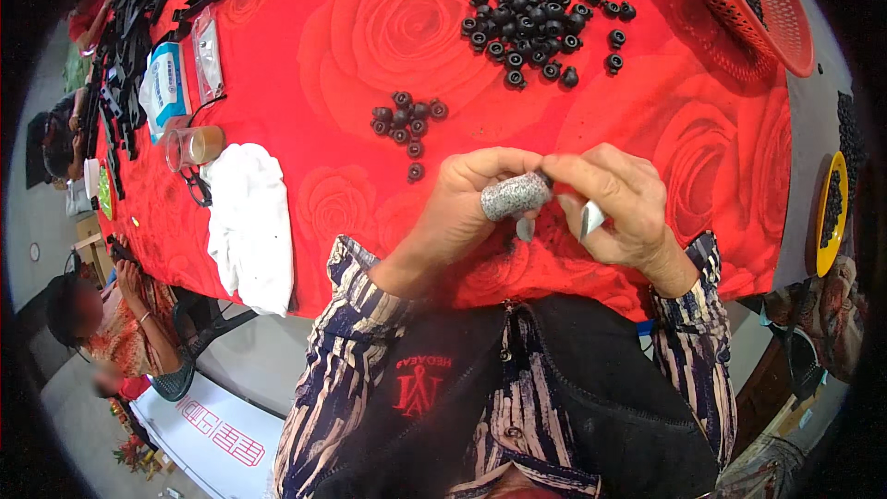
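My left hand (459, 199) is closed, its fingertips pinching a small dark part (543, 176) that is mostly covered by fingers. A speckled grey band (515, 197) wraps one finger of that hand. My right hand (614, 199) is closed too, its fingertips meeting the left ones at the dark part. A silvery pointed piece (592, 217) shows between its curled fingers. Just under the left fingertips hangs a small grey flat tip (525, 228); whether the two belong to one tool, I cannot tell. Ahead lie a small group of round black knobs (400, 118) and a larger pile (527, 18).
A red basket (785, 32) of black parts stands far right; a yellow tray (834, 199) lies beyond the table edge. At left are a white cloth (248, 226), a cup (196, 146), a blue-white packet (166, 88) and long black strips (120, 83). Another person (139, 323) sits at left.
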Motion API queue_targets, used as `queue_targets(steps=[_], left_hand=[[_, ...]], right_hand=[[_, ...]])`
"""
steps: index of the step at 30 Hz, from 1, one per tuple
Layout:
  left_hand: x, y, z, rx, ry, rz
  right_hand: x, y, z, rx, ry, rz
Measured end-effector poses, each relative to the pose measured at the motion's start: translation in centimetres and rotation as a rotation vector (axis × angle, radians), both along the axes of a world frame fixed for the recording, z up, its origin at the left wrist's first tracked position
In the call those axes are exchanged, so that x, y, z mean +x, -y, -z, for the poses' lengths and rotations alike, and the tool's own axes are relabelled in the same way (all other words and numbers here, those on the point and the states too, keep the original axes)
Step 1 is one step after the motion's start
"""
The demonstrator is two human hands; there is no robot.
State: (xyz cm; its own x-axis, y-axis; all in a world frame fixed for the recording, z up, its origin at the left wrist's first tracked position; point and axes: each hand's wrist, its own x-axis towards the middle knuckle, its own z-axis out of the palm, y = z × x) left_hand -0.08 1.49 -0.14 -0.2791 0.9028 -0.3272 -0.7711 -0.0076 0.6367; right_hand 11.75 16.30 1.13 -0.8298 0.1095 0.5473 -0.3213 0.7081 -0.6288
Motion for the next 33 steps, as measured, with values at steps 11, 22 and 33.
queue_targets(steps=[11, 22, 33], left_hand=[[-0.44, 0.00, -0.66, 0.042, -0.402, -0.077], [-0.37, 0.02, -0.09, 0.045, -0.484, -0.062], [-0.23, 0.07, -0.26, 0.041, -0.397, -0.052]], right_hand=[[-0.26, -0.21, -1.44, -0.258, 0.245, 0.074], [-0.23, 0.22, -1.18, -0.183, 0.267, 0.143], [-0.13, 0.16, -1.22, -0.181, 0.273, 0.136]])
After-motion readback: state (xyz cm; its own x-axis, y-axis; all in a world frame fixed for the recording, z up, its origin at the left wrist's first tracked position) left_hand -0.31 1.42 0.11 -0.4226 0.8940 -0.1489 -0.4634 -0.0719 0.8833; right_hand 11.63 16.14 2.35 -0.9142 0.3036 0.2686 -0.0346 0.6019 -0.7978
